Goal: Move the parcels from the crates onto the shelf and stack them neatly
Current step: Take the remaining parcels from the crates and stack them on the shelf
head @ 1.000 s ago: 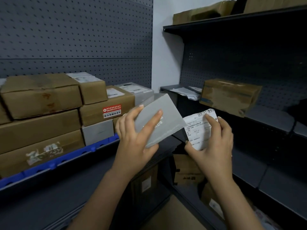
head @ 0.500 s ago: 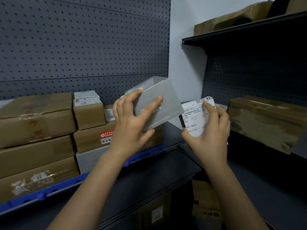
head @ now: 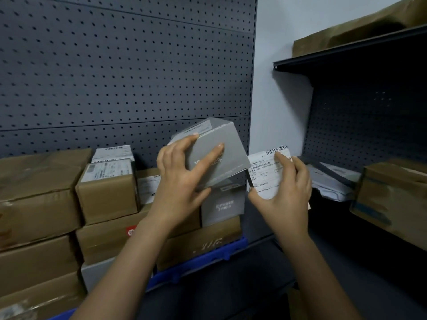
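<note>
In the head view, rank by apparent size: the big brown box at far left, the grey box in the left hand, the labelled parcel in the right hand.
1. big brown box
2. grey box
3. labelled parcel, partly hidden by the right hand

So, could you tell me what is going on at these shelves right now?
A person is shelving parcels. The left hand holds a grey box, tilted, just above another grey box already on the stack of brown cartons on the left shelf. The right hand holds a smaller parcel with a white shipping label. Neither parcel has been set down yet.
</note>
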